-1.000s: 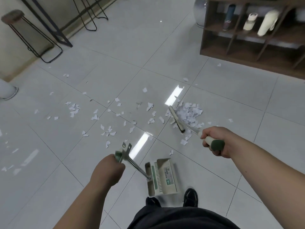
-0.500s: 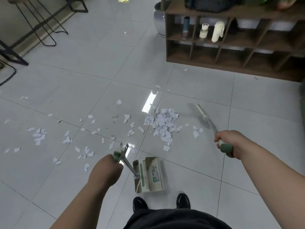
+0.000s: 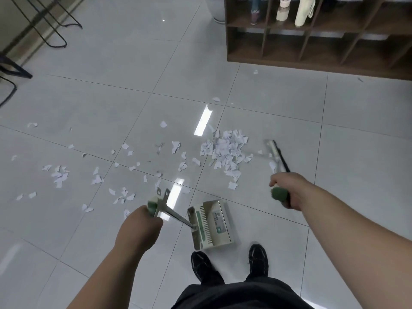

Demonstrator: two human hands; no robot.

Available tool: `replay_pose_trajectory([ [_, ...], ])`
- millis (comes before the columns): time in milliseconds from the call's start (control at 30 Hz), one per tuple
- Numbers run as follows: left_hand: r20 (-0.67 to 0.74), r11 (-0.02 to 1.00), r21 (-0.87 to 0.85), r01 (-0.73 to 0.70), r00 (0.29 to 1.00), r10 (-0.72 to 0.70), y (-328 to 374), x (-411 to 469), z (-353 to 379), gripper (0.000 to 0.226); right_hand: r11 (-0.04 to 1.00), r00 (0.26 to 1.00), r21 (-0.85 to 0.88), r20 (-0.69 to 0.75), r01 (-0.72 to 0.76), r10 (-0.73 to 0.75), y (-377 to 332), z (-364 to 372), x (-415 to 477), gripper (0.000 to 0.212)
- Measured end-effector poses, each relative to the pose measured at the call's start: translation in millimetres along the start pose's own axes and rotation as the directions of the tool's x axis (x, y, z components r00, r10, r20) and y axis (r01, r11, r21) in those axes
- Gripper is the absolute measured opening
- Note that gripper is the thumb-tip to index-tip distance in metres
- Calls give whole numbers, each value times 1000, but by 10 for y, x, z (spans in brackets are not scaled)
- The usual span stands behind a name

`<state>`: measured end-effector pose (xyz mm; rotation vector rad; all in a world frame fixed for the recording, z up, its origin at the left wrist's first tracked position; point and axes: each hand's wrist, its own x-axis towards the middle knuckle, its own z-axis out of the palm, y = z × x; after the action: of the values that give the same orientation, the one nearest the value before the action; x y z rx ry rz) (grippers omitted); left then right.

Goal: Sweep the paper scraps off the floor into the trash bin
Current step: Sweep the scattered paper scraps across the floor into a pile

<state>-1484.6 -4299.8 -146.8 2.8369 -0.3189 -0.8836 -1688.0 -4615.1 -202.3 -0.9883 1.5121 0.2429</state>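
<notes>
Left hand [image 3: 142,226] fisted round the green grip at the top of the dustpan handle [image 3: 176,216]. The metal shaft slants down and right to the dustpan [image 3: 219,221], which sits on the tiled floor [image 3: 111,63] just ahead of the black shoes [image 3: 205,266]. A comb strip runs across the pan's upper face, with a small label beside it. Right hand [image 3: 287,190] clamped on the green end of the broom [image 3: 278,194]. Its shaft runs forward to the broom head [image 3: 276,155], which is motion-blurred and just right of the main pile; can't tell if the bristles touch the floor. Main pile of paper scraps [image 3: 225,150] lies on the tiles between the bright light reflection [image 3: 202,121] and the broom head, ahead of the dustpan and apart from it. One loose scrap [image 3: 233,185] lies between pile and pan. Thinner scatter [image 3: 124,195] trails left across the tile joints, ending in a small clump [image 3: 58,175] far left. A few strays lie further out, one stray scrap [image 3: 255,72] near the base of the dark wooden shelf unit [image 3: 312,59] at top right. Bottles [image 3: 282,10] stand in the shelf's upper compartments. Black wire stool legs [image 3: 55,39] are at top left by the wall.
</notes>
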Motion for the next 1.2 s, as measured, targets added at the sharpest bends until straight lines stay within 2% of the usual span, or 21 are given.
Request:
replay_pose_trajectory([
  [167, 2, 998, -38, 58, 998, -58, -319, 58, -155, 12, 993, 991, 114, 129, -42, 28, -199, 592, -338, 19],
  [333, 24, 993, -78, 86, 996, -85, -663, 109, -269, 13, 970, 982, 232, 186, -71, 28, -429, 903, -571, 13],
  [400, 26, 993, -82, 85, 996, -84, -802, 176, -315, 14, 951, 978, 290, 203, -104, 45, -434, 952, -620, 19],
  [500, 30, 994, -81, 69, 997, -67, -997, 271, -382, 14, 949, 985, 299, 166, -102, 54, -390, 1059, -750, 22],
  [700, 51, 997, -62, 51, 998, -48, -1388, 452, -511, 13, 969, 998, 242, 17, -60, 57, -219, 1533, -1020, 13],
  [867, 53, 996, -73, 49, 998, -45, -1729, 534, -620, 14, 950, 985, 282, -65, -134, 159, -23, 2062, -1053, 19],
  [1000, 37, 992, -99, 83, 996, -80, -2032, 548, -702, 17, 918, 972, 321, 36, -232, 233, 88, 2611, -1186, 11],
  [1133, 28, 983, -136, 126, 992, -123, -2305, 528, -753, 20, 885, 957, 371, 173, -281, 231, 24, 3118, -1332, 13],
  [1200, 34, 978, -150, 145, 989, -141, -2403, 508, -760, 15, 853, 944, 425, 256, -302, 207, -70, 3298, -1386, 13],
])
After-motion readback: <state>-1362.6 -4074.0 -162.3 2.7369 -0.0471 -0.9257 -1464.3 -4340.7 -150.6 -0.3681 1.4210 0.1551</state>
